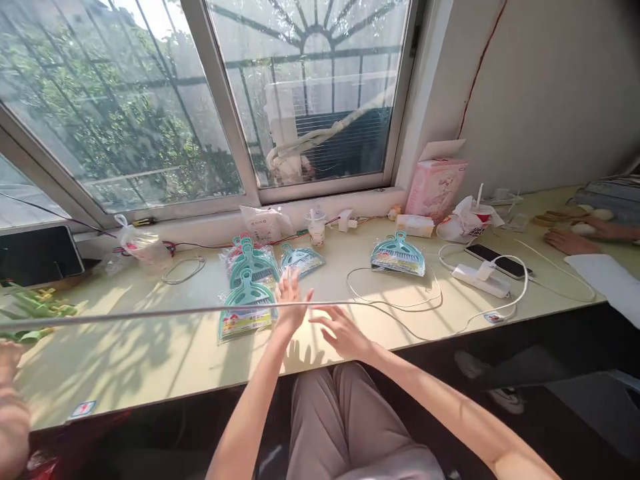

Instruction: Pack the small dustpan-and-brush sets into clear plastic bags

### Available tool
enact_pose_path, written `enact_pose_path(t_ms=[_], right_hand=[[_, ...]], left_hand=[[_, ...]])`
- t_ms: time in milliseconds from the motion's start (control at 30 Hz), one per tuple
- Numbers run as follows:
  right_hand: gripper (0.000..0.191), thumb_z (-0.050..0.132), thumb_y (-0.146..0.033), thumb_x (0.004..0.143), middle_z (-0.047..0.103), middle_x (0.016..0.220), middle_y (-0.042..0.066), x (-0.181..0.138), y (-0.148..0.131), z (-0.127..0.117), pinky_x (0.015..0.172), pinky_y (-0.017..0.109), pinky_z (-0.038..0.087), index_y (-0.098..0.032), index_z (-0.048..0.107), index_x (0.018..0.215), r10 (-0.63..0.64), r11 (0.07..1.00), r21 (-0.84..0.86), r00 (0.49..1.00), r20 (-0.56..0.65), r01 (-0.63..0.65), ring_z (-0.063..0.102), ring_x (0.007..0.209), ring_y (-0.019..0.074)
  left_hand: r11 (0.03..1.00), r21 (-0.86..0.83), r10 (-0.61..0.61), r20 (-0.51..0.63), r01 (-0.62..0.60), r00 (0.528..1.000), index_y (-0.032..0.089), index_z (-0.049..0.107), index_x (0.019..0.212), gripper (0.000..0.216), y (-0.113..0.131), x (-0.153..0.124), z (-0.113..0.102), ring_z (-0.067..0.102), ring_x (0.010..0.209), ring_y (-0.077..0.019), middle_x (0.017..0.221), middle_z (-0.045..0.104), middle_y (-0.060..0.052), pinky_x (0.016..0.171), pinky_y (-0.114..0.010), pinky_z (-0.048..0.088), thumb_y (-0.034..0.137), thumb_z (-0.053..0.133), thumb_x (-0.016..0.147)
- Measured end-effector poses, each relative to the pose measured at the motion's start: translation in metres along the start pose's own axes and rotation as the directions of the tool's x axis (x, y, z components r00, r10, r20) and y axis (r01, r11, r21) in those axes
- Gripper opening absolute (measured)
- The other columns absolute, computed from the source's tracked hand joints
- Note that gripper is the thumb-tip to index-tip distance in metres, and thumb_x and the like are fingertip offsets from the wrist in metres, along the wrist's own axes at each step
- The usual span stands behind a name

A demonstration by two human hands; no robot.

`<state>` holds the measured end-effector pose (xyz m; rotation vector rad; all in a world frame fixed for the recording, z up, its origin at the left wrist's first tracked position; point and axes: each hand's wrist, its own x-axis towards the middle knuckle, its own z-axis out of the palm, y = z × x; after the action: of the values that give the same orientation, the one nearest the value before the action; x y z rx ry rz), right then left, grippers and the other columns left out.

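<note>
My left hand [289, 301] is raised over the pale yellow table [150, 360], fingers spread, holding nothing. It hovers just right of a packaged teal mini brush-and-dustpan set [247, 305]. My right hand [339, 331] is beside it, fingers apart and empty, above the table's front edge. More teal sets lie in a pile [251, 261] behind, one lies alone [300, 259], and another [398, 255] sits further right. A thin grey cable [150, 313] runs across in front of my left hand.
White cables [400, 300], a power strip [480, 280] and a phone [497, 260] lie at the right. A pink box [435, 188], cups and bags line the window sill. Another person's hand [567, 241] rests at the far right; a third person's arm [11, 413] shows at left.
</note>
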<state>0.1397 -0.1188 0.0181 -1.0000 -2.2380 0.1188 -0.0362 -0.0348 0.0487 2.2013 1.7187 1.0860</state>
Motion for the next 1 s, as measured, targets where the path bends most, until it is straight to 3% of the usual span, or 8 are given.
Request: enact_pose_path(t_ms=[100,200,300,500,667,800,900,1000], right_hand=[[0.051,0.056,-0.002,0.089,0.07,0.145,0.014,0.057,0.055,0.023,0.117,0.052,0.053,-0.025,0.076,0.129,0.188,0.982,0.028,0.981,-0.046,-0.187,0.063,0.139,0.0315],[0.05,0.055,-0.008,0.09,0.068,0.149,0.017,0.096,0.102,0.04,0.122,0.053,0.05,-0.02,0.073,0.135,0.319,0.947,0.057,0.944,-0.089,-0.315,0.061,0.141,0.0329],[0.057,0.056,-0.017,0.09,0.065,0.153,0.02,0.109,0.137,0.055,0.126,0.054,0.046,-0.016,0.068,0.145,0.46,0.886,0.119,0.88,-0.116,-0.448,0.056,0.147,0.0353],[0.073,0.058,-0.046,0.095,0.054,0.166,0.022,0.103,0.171,0.082,0.132,0.054,0.038,-0.015,0.053,0.16,0.661,0.724,0.362,0.739,-0.126,-0.586,0.046,0.16,0.0377],[0.079,0.07,-0.061,0.085,0.063,0.157,0.023,0.105,0.178,0.069,0.128,0.057,0.043,-0.017,0.062,0.151,0.779,0.591,0.513,0.606,-0.162,-0.623,0.052,0.155,0.0426],[0.082,0.085,-0.052,0.066,0.073,0.14,0.022,0.104,0.181,0.049,0.108,0.053,0.06,-0.017,0.069,0.139,0.85,0.42,0.683,0.524,-0.063,-0.598,0.074,0.122,0.0393],[0.069,0.085,-0.044,0.061,0.076,0.135,0.02,0.101,0.176,0.04,0.099,0.048,0.062,-0.017,0.076,0.124,0.88,0.326,0.792,0.472,-0.055,-0.516,0.077,0.108,0.0351],[0.047,0.082,-0.042,0.064,0.072,0.142,0.019,0.101,0.166,0.036,0.101,0.046,0.061,-0.018,0.08,0.105,0.816,0.401,0.823,0.566,-0.12,-0.403,0.075,0.114,0.034]], left_hand=[[0.98,0.141,-0.163,0.141,0.144,0.976,0.014,0.052,0.166,0.066,-0.026,0.015,0.019,0.029,0.168,-0.0462,0.181,0.031,-0.024,0.136,-0.07,0.02,0.025,0.064,0.102],[0.952,0.166,-0.27,0.049,0.259,0.962,0.019,0.052,0.167,0.064,-0.042,0.036,0.041,0.037,0.166,-0.04,0.177,0.041,-0.021,0.137,-0.068,0.022,0.017,0.056,0.103],[0.938,0.137,-0.31,-0.071,0.317,0.948,0.019,0.066,0.154,0.051,-0.052,0.052,0.052,0.055,0.154,-0.0353,0.16,0.063,-0.021,0.138,-0.063,0.022,0.016,0.048,0.106],[0.981,0.076,-0.181,0.017,0.179,0.983,0.021,0.084,0.107,0.041,-0.068,0.057,0.055,0.069,0.135,-0.0369,0.139,0.076,-0.018,0.137,-0.073,0.006,0.003,0.049,0.097],[0.956,-0.267,-0.13,-0.024,0.119,0.991,0.025,0.078,0.089,0.037,-0.06,0.062,0.062,0.069,0.129,-0.0323,0.128,0.078,-0.011,0.135,-0.065,0.028,-0.002,0.052,0.086],[0.815,-0.557,-0.252,-0.091,0.16,0.964,0.024,0.077,0.094,0.019,-0.053,0.066,0.064,0.063,0.137,-0.034,0.133,0.072,-0.014,0.122,-0.056,0.048,0.016,0.06,0.092],[0.558,-0.777,-0.489,-0.025,0.291,0.872,0.026,0.07,0.123,0.026,-0.054,0.068,0.057,0.06,0.146,-0.0338,0.152,0.062,-0.015,0.115,-0.052,0.054,0.035,0.057,0.102],[0.316,-0.849,-0.634,0.144,0.424,0.76,0.029,0.057,0.142,0.041,-0.057,0.068,0.049,0.055,0.153,-0.0334,0.164,0.055,-0.017,0.116,-0.051,0.053,0.042,0.061,0.104]])
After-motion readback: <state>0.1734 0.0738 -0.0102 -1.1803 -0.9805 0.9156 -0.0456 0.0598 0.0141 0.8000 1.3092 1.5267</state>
